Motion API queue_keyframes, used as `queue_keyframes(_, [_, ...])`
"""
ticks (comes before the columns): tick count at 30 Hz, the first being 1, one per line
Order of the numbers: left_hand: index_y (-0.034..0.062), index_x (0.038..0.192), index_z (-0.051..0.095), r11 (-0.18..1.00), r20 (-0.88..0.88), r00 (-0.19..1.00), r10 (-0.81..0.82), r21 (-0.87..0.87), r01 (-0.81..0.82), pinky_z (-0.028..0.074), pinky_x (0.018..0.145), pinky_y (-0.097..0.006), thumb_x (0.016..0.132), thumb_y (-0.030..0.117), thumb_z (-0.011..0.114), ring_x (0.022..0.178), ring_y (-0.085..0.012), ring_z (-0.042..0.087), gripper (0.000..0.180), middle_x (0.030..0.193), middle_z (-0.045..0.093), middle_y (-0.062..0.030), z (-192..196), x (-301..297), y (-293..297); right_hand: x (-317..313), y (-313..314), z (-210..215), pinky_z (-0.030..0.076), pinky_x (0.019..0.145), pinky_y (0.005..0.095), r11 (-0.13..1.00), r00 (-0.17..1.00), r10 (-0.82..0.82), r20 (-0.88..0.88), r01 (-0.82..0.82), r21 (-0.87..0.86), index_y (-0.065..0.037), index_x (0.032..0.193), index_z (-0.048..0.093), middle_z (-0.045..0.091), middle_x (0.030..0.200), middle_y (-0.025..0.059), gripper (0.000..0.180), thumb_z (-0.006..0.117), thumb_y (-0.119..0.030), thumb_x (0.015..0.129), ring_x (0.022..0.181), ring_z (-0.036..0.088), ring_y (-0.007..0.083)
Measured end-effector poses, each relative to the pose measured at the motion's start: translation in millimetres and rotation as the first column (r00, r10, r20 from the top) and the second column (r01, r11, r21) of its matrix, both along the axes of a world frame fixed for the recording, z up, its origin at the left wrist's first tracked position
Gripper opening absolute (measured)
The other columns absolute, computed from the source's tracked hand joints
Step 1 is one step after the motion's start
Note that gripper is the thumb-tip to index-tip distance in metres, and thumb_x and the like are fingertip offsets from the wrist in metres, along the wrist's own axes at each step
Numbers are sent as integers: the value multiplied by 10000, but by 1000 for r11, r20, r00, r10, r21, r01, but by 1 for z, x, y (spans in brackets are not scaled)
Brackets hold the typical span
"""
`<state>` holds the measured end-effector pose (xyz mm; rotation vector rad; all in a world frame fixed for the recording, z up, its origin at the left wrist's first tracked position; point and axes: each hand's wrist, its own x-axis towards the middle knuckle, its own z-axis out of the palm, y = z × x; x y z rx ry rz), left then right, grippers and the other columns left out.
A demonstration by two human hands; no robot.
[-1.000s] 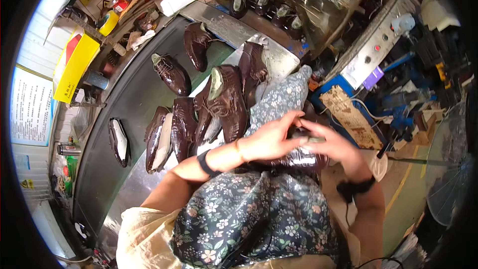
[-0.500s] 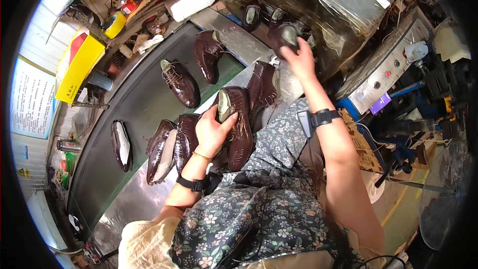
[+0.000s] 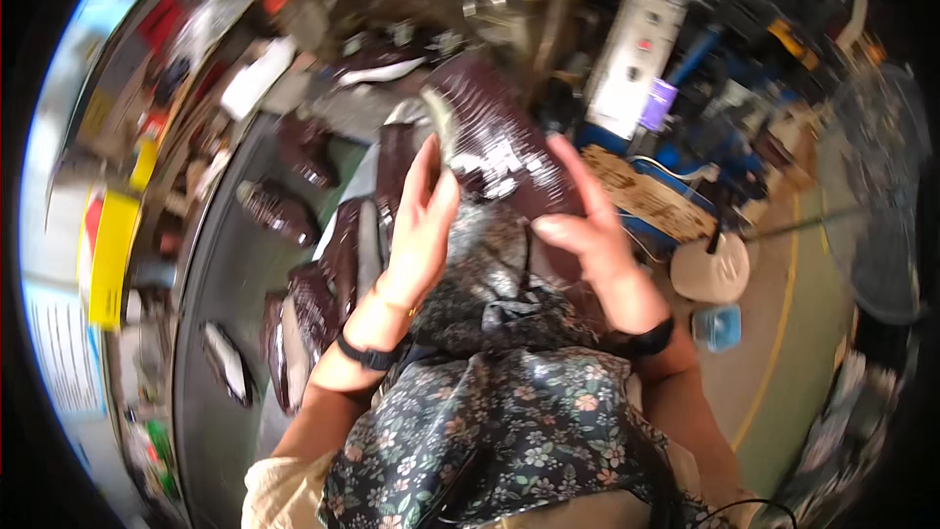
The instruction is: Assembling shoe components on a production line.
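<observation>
A glossy dark-brown crocodile-textured shoe (image 3: 504,132) is tilted in front of me, above my lap and smeared by motion. My right hand (image 3: 612,260) has it by one side, thumb across the upper and fingers along its edge. My left hand (image 3: 419,235) is beside the pale opening of this shoe, fingers stretched upward and thumb apart. Whether the left fingers touch it is hard to see. Left of that hand, several similar brown shoes (image 3: 311,309) stand close together at the belt's near edge.
A dark belt (image 3: 220,284) curves along my left, bearing spaced-out shoes (image 3: 277,211). Further brown shoes (image 3: 387,64) lie beyond my hands. A yellow box (image 3: 116,260) stands left; a control panel (image 3: 636,49) is far right. A beige container (image 3: 710,267) and blue tub (image 3: 718,328) are at right.
My view has swung right. My right hand has come back from the far shoes to my lap, with a shoe now there. My left hand has left the shoe it held.
</observation>
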<state>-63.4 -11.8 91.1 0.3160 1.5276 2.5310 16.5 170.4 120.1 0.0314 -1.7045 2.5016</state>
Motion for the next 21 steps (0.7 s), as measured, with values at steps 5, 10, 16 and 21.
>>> queue_keyframes(5, [-35,1263,551,649,-604,578,-548,-744,-162,392,1039,-415,824,131,709,1221,-347,524,495,1276,575,-205,20,18,-17,41,199,39,356,1067,325,531,776,-395,-491,629,568,-46,1375,507,446,1430,121,694,723,51,722,1299,446,198])
queue_keyframes(10, [-12,1108,650,476,-392,841,-374,-859,-188,472,945,-385,817,119,711,1050,-331,628,325,1104,667,-189,-31,4,-72,65,350,79,476,900,329,-261,513,-706,-488,451,853,-280,1353,564,385,1467,249,656,746,-196,728,1152,596,241])
queue_keyframes(16, [-3,1093,651,328,-488,829,-272,-857,-397,510,832,-394,831,99,690,925,-326,654,284,1016,673,-184,-39,-34,-112,69,437,81,491,857,353,-1,604,-757,-250,380,925,-261,1372,549,472,1413,182,730,757,-185,677,969,654,242])
queue_keyframes(21, [-12,1080,666,213,-417,897,-148,-899,-383,504,880,-396,827,101,686,981,-319,660,278,1036,678,-203,-50,-65,-152,20,400,89,441,951,386,-82,715,-686,-136,110,991,-216,1350,551,530,1292,187,704,769,-251,681,1128,560,331])
